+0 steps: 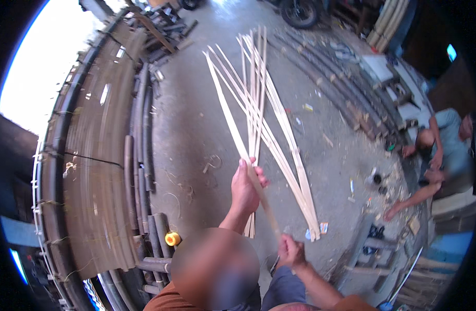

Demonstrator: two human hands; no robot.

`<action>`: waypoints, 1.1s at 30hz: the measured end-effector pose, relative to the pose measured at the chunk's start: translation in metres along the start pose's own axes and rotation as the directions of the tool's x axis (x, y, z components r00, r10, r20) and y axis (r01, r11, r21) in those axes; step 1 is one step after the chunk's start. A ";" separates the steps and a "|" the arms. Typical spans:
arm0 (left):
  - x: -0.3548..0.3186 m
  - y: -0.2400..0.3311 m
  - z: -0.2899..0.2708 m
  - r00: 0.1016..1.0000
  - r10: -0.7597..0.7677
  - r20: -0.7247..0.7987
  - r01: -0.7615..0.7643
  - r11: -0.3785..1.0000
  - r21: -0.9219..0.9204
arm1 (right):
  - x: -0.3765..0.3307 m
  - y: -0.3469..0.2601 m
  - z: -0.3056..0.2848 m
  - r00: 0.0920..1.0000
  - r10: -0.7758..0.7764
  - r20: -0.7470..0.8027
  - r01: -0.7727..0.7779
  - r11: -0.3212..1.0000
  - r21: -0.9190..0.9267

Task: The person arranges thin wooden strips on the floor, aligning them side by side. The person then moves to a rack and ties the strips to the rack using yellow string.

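Note:
A long pale bamboo strip [226,111] runs from my lap out over the floor. My left hand [247,186] is closed round it partway along, the thumb lying on top. Closer to my body, my right hand [291,251] grips the strip's near end in a fist. Whether that fist holds anything else is hidden. Beyond and beside my hands, a loose fan of similar bamboo strips [287,173] lies crossed on the concrete floor, some passing under the strip I hold. A blurred round patch covers part of my left forearm.
Dark bamboo poles [339,93] lie at the far right. On the left stand a slatted bamboo panel [100,155] and more poles [129,181], with a yellow roll [172,238] beside them. Another person [437,150] sits at the right. A motorcycle wheel [300,13] shows at the back.

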State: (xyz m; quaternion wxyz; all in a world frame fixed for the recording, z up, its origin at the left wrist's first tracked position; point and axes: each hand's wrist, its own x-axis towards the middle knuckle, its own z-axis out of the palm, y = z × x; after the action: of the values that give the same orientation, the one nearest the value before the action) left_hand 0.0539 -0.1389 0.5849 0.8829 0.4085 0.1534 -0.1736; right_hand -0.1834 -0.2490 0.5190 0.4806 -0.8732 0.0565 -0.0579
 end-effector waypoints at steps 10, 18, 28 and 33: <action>-0.148 0.329 0.070 0.813 0.527 -0.249 -0.298 0.744 0.598 | 0.042 -0.240 -0.150 0.969 0.088 0.230 -0.182 0.884 0.430; -0.263 0.534 -0.032 0.417 0.906 -0.073 0.085 0.041 0.996 | 0.052 -0.243 -0.214 0.940 0.179 0.291 -0.222 0.968 0.120; -0.302 0.641 -0.174 0.423 0.879 -0.221 0.250 0.121 0.961 | 0.216 -0.329 -0.118 0.955 0.044 0.292 -0.030 0.998 -0.052; -0.302 0.674 -0.241 0.512 0.762 -0.396 0.390 0.203 0.898 | 0.283 -0.294 -0.039 0.924 0.156 0.349 -0.105 0.981 -0.161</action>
State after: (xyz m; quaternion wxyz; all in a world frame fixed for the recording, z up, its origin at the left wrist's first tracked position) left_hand 0.0443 0.5114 1.0108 0.2484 0.8978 0.3419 0.1240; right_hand 0.1028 -0.1688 0.8021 0.4234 -0.8947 0.0294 0.1392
